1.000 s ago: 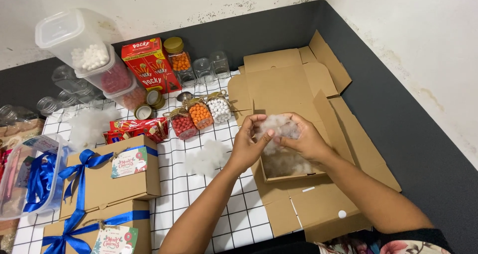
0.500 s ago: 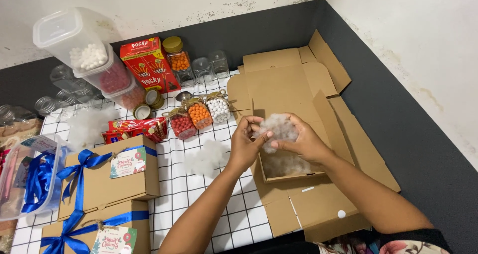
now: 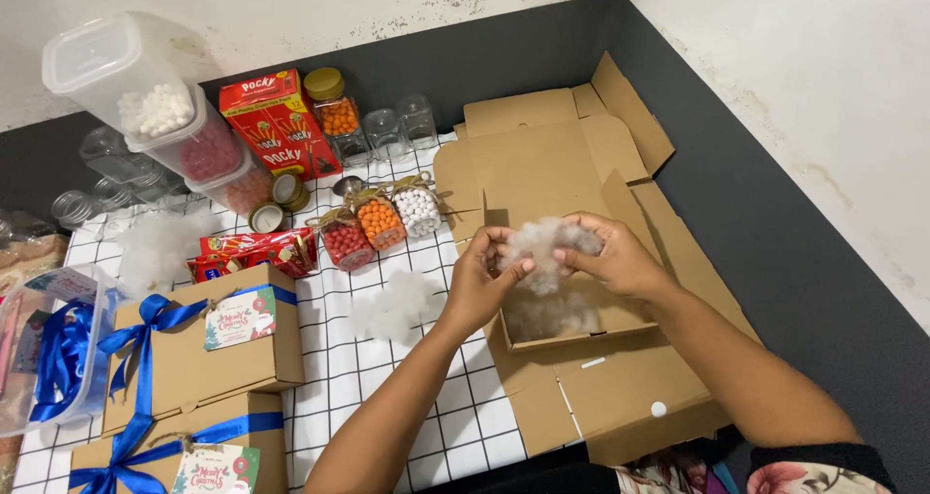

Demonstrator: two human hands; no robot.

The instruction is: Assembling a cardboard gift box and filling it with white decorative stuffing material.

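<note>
An open brown cardboard box (image 3: 620,397) lies flat-flapped on the right side of the checked cloth. Both hands hover over its tray. My left hand (image 3: 481,281) and my right hand (image 3: 612,257) pinch a tuft of white fluffy stuffing (image 3: 541,247) between them, pulling it apart. More stuffing (image 3: 550,312) lies inside the box tray below. A loose clump of stuffing (image 3: 395,305) rests on the cloth just left of my left hand.
Three small tied jars of red, orange and white candies (image 3: 381,225) stand left of the box. Behind are red snack boxes (image 3: 278,126), empty glass jars (image 3: 402,126), stacked plastic tubs (image 3: 165,116). Two closed boxes with blue ribbons (image 3: 199,344) sit near left.
The hands have lifted slightly and spread the tuft of stuffing a little wider above the box; nothing else has moved.
</note>
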